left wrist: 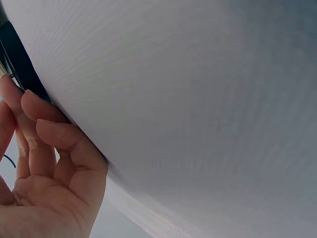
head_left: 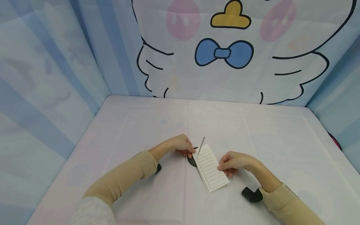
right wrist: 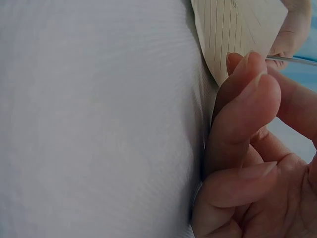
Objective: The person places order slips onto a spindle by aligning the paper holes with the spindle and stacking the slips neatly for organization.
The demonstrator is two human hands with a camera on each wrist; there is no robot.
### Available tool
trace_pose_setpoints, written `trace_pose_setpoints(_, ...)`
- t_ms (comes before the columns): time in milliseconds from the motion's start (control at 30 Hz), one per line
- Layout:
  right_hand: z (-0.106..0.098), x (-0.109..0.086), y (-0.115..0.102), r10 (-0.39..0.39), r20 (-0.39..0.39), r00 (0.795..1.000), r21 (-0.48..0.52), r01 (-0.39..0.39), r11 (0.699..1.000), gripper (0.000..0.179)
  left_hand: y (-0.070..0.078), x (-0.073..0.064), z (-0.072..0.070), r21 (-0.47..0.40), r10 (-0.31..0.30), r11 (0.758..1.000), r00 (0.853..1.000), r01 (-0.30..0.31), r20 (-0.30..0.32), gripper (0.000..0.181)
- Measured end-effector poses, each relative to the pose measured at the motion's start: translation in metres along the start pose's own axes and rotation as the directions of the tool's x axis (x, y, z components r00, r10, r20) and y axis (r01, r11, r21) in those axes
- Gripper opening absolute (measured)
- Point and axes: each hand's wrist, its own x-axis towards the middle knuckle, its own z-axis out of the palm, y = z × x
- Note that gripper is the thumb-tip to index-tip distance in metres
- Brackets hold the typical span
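Observation:
A lined checklist sheet with small boxes down one side lies tilted over a spike file, with a second sheet edge showing beneath. The thin metal spike rises through its top end. Part of the round dark base shows at the left; the paper hides the rest. My left hand pinches the sheet's upper left corner, its lower fingers beside the base. On the opposite side my right hand pinches the sheet's right edge between thumb and fingers. In the right wrist view the lined paper slants beyond the fingertips.
A pale cloth covers the table all around the hands. Behind it hangs a curtain printed with a cartoon figure, and striped blue cloth closes the left side. Black wrist pieces sit beneath the forearms.

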Motion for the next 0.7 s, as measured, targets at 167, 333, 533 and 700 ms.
trace_pose_setpoints(167,-0.0009,0.0009,0.0002,0.023,0.005,1.0,-0.019,-0.023,1.0,0.025,0.0,0.0011,0.0007,0.0,-0.009,1.0,1.0,0.009,-0.004,0.014)
trace_pose_setpoints(333,-0.0004,0.002,-0.0006,0.022,0.02,1.0,-0.024,-0.022,0.999,0.025,0.0004,0.002,0.0012,0.016,-0.024,1.0,1.0,0.024,-0.015,0.015)
trace_pose_setpoints(533,0.0006,0.0038,-0.0002,0.04,0.016,0.999,-0.043,-0.04,0.998,0.023,0.0007,0.0019,0.0022,0.027,-0.025,0.999,0.999,0.026,-0.022,0.015)
trace_pose_setpoints(700,0.0012,0.0048,0.0003,0.054,0.006,0.999,-0.064,-0.053,0.997,0.023,0.0006,0.0025,0.0036,0.038,-0.018,0.999,0.999,0.019,-0.034,0.014)
